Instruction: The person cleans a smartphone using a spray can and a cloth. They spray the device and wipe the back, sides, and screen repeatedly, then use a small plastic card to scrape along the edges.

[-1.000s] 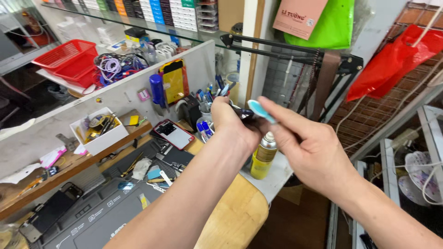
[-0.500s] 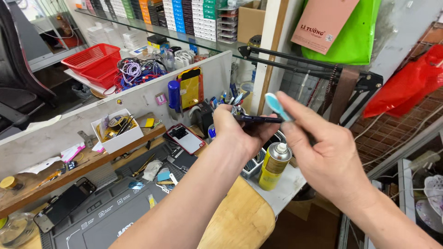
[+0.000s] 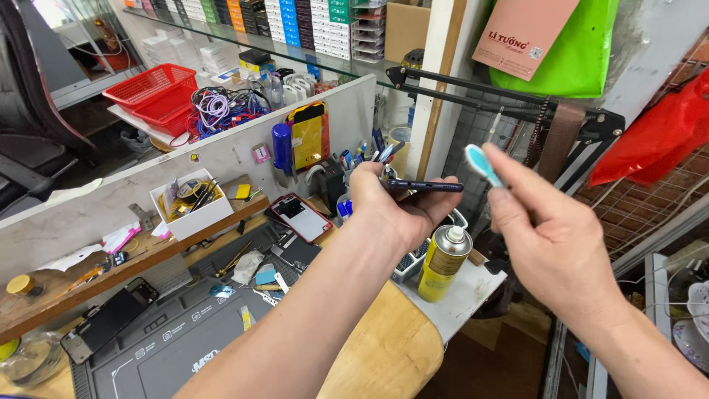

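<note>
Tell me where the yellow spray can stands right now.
In the head view, the yellow spray can stands upright at the bench's right end, just below the left hand holding the dark phone.

Open air lies between the two raised hands, while below them a yellow spray can (image 3: pixel 442 264) stands upright on the desk (image 3: pixel 399 355) corner and a black lamp arm (image 3: pixel 502 100) crosses just above.

Bright, even daylight, soft shadows, sharp centre, slight wide-angle stretch and mild blur toward the edges.
</note>
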